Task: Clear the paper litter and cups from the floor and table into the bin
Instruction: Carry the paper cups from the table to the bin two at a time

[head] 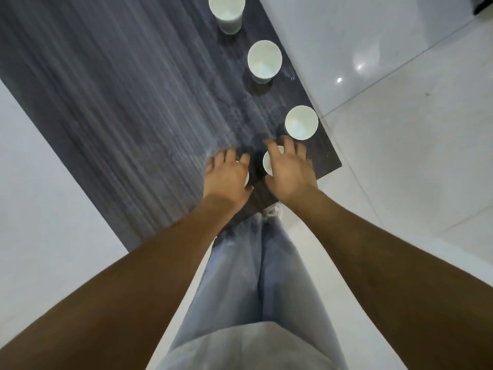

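Note:
Several white paper cups stand along the right edge of a dark grey table. My left hand covers one cup from above, its fingers and thumb curled around the rim; only a sliver of the cup shows. My right hand is spread over the neighbouring cup, fingers straight, thumb beside the rim. Three more cups stand further along: one just beyond my right hand, one in the middle and one at the far end.
Glossy white floor tiles surround the table. The table's near corner is right of my right hand. My legs in light jeans and a white shoe are below the table edge. No bin or paper litter is in view.

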`<state>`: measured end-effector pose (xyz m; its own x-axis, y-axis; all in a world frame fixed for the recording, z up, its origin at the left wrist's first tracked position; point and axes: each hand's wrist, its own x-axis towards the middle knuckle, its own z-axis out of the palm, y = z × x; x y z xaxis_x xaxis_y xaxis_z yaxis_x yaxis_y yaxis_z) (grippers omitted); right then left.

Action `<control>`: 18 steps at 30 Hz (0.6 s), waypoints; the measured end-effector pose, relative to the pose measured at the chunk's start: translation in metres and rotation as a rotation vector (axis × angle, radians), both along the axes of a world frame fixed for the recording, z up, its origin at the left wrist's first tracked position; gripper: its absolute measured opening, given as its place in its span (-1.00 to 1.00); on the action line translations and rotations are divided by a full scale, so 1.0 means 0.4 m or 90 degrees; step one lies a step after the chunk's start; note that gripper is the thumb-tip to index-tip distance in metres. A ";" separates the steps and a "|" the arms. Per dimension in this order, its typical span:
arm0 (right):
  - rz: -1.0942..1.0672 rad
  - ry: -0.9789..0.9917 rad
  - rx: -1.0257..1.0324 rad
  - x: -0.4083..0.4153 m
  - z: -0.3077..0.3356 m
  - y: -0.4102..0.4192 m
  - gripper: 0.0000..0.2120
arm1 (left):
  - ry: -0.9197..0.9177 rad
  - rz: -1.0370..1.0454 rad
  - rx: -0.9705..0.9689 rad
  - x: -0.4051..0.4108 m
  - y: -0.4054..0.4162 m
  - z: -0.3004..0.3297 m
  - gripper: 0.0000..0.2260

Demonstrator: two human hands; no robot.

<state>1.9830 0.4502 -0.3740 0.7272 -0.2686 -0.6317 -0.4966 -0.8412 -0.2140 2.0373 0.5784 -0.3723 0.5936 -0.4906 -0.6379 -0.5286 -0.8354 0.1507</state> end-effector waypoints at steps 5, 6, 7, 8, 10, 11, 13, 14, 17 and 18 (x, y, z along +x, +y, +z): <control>0.015 0.040 -0.009 -0.012 -0.061 0.019 -0.38 | 0.031 0.032 0.003 -0.007 0.025 -0.048 -0.44; 0.020 0.045 -0.010 -0.015 -0.063 0.022 -0.39 | 0.037 0.049 -0.010 -0.006 0.033 -0.046 -0.44; 0.025 0.050 -0.006 -0.018 -0.063 0.024 -0.39 | 0.042 0.064 -0.021 -0.005 0.040 -0.042 -0.44; 0.031 0.054 0.001 -0.019 -0.058 0.026 -0.39 | 0.043 0.075 -0.028 -0.003 0.049 -0.032 -0.44; 0.039 0.054 0.016 -0.017 -0.044 0.027 -0.40 | 0.030 0.078 -0.029 0.003 0.060 -0.013 -0.46; 0.045 0.048 0.021 -0.012 -0.030 0.027 -0.41 | 0.019 0.082 -0.028 0.006 0.066 0.003 -0.47; 0.060 0.035 0.024 -0.001 0.007 0.031 -0.42 | 0.000 0.096 -0.023 0.008 0.079 0.042 -0.47; 0.072 0.027 0.026 0.006 0.028 0.032 -0.42 | -0.009 0.103 -0.021 0.007 0.084 0.064 -0.47; 0.112 0.002 0.035 0.021 0.105 0.041 -0.44 | -0.018 0.134 -0.009 -0.008 0.101 0.138 -0.46; 0.133 -0.008 0.038 0.023 0.138 0.045 -0.45 | -0.017 0.157 -0.005 -0.021 0.109 0.171 -0.45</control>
<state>1.9924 0.4680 -0.3186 0.7709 -0.0734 -0.6327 -0.3092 -0.9116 -0.2709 2.0290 0.6220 -0.3039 0.7125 -0.3340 -0.6170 -0.3133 -0.9383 0.1462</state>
